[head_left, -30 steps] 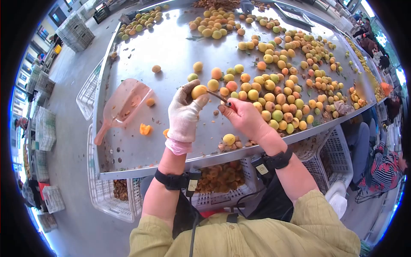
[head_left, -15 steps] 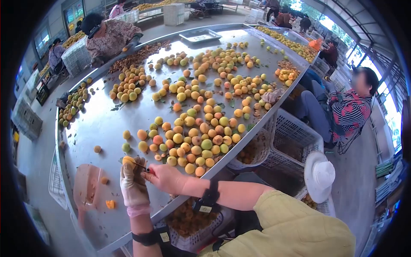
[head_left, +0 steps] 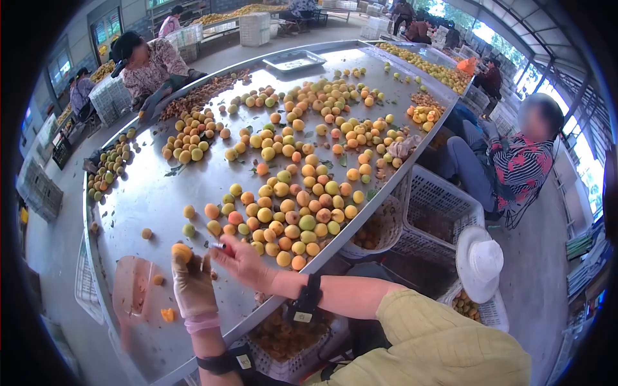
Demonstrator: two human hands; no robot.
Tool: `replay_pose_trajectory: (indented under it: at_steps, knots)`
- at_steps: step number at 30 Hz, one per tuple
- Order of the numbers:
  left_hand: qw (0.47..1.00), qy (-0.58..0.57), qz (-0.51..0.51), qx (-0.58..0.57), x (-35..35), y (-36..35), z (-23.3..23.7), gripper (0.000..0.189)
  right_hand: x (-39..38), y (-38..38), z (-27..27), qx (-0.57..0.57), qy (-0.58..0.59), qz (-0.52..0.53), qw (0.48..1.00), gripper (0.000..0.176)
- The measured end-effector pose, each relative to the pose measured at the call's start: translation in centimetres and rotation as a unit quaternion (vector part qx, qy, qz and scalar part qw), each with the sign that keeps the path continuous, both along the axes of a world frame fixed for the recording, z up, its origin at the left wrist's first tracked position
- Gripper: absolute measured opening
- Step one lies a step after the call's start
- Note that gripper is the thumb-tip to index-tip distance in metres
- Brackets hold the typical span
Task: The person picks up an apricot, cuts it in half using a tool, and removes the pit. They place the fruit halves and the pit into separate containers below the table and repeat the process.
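My left hand [head_left: 195, 291], in a pale glove, grips an apricot [head_left: 182, 253] between its fingertips over the metal table [head_left: 154, 212]. Close on its right, my right hand [head_left: 248, 265] is bare and closed around a small knife [head_left: 223, 248] with a red and dark handle; its blade is hard to make out. A small brown piece [head_left: 214, 275] shows just beside the glove. Past both hands spreads a large pile of yellow, orange and green apricots [head_left: 308, 222]. An opened orange apricot piece [head_left: 168, 314] lies left of my glove.
A pinkish translucent scoop [head_left: 133, 289] rests on the table at left. Under the near edge stand a crate of brownish fruit pieces [head_left: 283, 338], a round basket [head_left: 376, 225] and a plastic crate [head_left: 444, 199]. A white hat [head_left: 479, 262] sits at right. Co-workers sit around the table.
My hands have moved apart: the right hand with the knife has drawn back from the apricot, and my left hand has shifted slightly left and down with it. The view has shifted slightly.
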State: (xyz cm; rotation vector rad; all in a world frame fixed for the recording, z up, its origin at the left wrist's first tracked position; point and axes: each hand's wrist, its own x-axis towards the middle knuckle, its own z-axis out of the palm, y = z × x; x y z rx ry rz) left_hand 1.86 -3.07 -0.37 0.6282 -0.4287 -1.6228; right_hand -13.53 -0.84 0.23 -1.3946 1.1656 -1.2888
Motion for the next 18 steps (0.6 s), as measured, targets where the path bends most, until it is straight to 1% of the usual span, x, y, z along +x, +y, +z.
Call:
replay_pose_trajectory:
  at_steps: [1, 2, 3, 4, 5, 6, 7, 8, 9, 11, 12, 13, 14, 15, 16, 17, 18]
  knots:
    - [1.0, 0.0, 0.0, 0.001, -0.8, 0.5, 0.7, 0.032, -0.5, -0.7, 0.4, -0.008, -0.056, -0.02, 0.998, 0.034]
    - [0.998, -0.046, -0.039, -0.004, -1.5, 0.9, 1.5, 0.035, -0.8, -0.8, 1.4, -0.016, -0.102, -0.007, 0.995, 0.032]
    - [0.993, -0.092, -0.078, -0.009, -2.3, 1.3, 2.3, 0.038, -0.8, -1.0, 1.1, -0.016, -0.102, -0.007, 0.995, 0.032]
    - [0.987, -0.127, -0.081, -0.049, -3.2, 1.9, 3.1, 0.041, -0.7, -1.4, 0.8, -0.019, -0.072, 0.009, 0.997, 0.033]
    - [0.987, -0.127, -0.081, -0.049, -3.6, 2.4, 3.5, 0.041, -0.7, -1.5, 1.1, -0.022, -0.042, 0.024, 0.999, 0.035]
    - [0.967, -0.228, -0.067, -0.094, -3.8, 2.7, 3.7, 0.04, -0.7, -1.0, 1.2, -0.063, 0.016, -0.014, 0.998, 0.039]
    - [0.934, -0.327, -0.052, -0.137, -4.0, 2.8, 3.8, 0.041, -0.8, -0.7, 1.4, -0.063, 0.017, -0.015, 0.998, 0.039]
    - [0.956, -0.265, -0.04, -0.118, -4.2, 2.8, 3.1, 0.045, -0.9, -0.3, 1.7, -0.12, 0.076, -0.038, 0.989, 0.04]
    - [0.956, -0.264, -0.039, -0.118, -4.0, 2.7, 2.7, 0.045, -0.9, 0.1, 2.1, -0.176, 0.134, -0.061, 0.973, 0.043]
    - [0.992, -0.101, -0.069, -0.03, -3.7, 2.4, 2.7, 0.05, -0.4, 0.8, 2.6, -0.159, 0.149, -0.045, 0.975, 0.046]
    - [0.992, -0.128, -0.017, -0.002, -4.9, 2.9, 3.9, 0.053, -0.2, 1.1, 2.6, -0.146, 0.126, -0.018, 0.981, 0.045]
    - [0.992, -0.127, -0.017, -0.003, -4.7, 2.8, 3.8, 0.053, 0.0, 1.3, 2.5, -0.134, 0.103, 0.01, 0.986, 0.044]
    - [0.991, -0.134, -0.016, -0.011, -4.2, 2.5, 3.4, 0.05, 0.1, 1.3, 2.4, -0.126, 0.104, 0.032, 0.986, 0.047]
    - [0.99, -0.142, -0.015, -0.018, -3.6, 2.2, 3.0, 0.048, 0.1, 1.2, 2.3, -0.127, 0.103, 0.032, 0.986, 0.047]
    - [0.989, -0.144, -0.02, -0.009, -3.1, 2.0, 2.6, 0.048, 0.2, 1.0, 2.1, -0.125, 0.102, 0.024, 0.987, 0.052]
    - [0.986, -0.165, 0.013, -0.002, -3.4, 2.0, 2.7, 0.049, 0.1, 0.8, 1.9, -0.123, 0.101, 0.017, 0.987, 0.056]
    - [0.986, -0.165, 0.013, -0.001, -3.4, 2.1, 2.7, 0.049, 0.2, 0.8, 1.7, -0.122, 0.101, 0.017, 0.987, 0.056]
